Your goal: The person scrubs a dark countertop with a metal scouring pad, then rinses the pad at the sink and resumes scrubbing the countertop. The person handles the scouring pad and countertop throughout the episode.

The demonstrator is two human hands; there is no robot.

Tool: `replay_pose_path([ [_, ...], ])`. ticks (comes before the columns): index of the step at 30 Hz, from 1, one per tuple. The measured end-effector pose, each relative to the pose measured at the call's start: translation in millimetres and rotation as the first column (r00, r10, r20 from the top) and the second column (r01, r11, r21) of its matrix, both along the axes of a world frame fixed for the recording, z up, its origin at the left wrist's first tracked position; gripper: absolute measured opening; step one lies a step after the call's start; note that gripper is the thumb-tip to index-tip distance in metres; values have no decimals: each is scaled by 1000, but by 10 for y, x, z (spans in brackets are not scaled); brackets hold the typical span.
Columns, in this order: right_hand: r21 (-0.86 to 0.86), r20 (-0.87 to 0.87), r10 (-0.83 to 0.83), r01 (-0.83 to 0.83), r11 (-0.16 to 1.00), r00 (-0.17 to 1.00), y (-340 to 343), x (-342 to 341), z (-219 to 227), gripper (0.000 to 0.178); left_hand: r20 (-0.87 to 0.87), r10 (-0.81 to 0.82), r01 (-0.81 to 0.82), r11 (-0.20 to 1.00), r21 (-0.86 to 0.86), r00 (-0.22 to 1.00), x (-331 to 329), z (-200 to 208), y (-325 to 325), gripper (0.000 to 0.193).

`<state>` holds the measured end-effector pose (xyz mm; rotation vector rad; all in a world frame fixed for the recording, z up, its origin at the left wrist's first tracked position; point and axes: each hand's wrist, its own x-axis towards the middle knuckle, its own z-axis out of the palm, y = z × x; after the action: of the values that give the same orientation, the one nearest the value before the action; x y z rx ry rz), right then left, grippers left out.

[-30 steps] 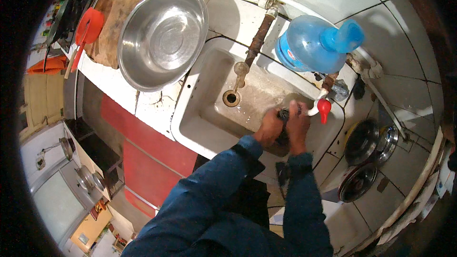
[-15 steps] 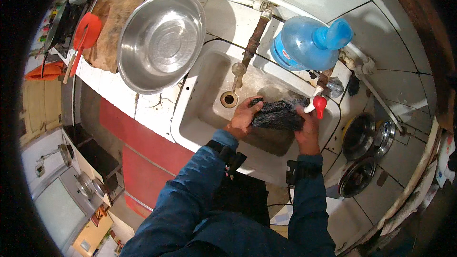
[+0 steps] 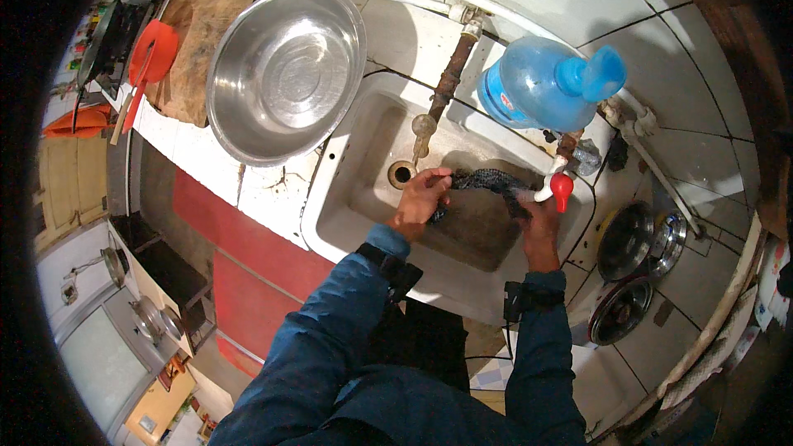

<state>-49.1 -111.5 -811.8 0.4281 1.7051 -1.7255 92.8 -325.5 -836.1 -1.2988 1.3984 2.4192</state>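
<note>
A dark, wet, black-and-grey textured cloth (image 3: 487, 180) is stretched in a narrow band between my hands inside the white sink (image 3: 318, 206). My left hand (image 3: 420, 202) grips its left end near the drain (image 3: 401, 174), and a bit of dark cloth shows below the fingers. At the other end, my right hand (image 3: 541, 223) is closed on the cloth, right under the white tap with a red handle (image 3: 562, 190). The spout hides part of the right fingers. The sink bottom below the cloth looks wet and brownish.
A large steel basin (image 3: 289, 74) stands on the counter left of the sink. Behind the sink are a rusty pipe tap (image 3: 448, 74) and a big blue water bottle (image 3: 537, 87). Metal bowls (image 3: 625, 239) sit to the right. A red dipper (image 3: 153, 54) lies at far left.
The cloth, spread wide between my hands before, is now drawn into a thin curved band. More of the sink bottom shows beneath it. Both hands stay near their places.
</note>
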Motion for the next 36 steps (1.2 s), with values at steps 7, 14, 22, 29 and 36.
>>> replay_pose_path([
  [7, 302, -302, 187, -92, 949, 935, 28, 98, 3, 46, -2, -57, 56, 998, -39, 998, 127, -170, -11, 34],
  [14, 104, -112, -18, 30, 994, 994, -92, 167, 398, 48, 49, -239, 242, 909, -339, 970, 77, -51, 82, 49],
  [22, -183, -81, -36, 21, 983, 996, -138, 249, 506, 55, -53, -657, 535, 654, -535, 752, -273, 231, 559, 72],
  [29, -62, -33, -58, 56, 997, 998, -144, 173, 639, 57, -173, -495, 418, 840, -347, 851, -188, 490, 733, 65],
  [36, 192, -276, 63, -9, 981, 959, 6, 232, 409, 46, -7, -505, 391, 676, -625, 863, -118, 479, 546, 37],
])
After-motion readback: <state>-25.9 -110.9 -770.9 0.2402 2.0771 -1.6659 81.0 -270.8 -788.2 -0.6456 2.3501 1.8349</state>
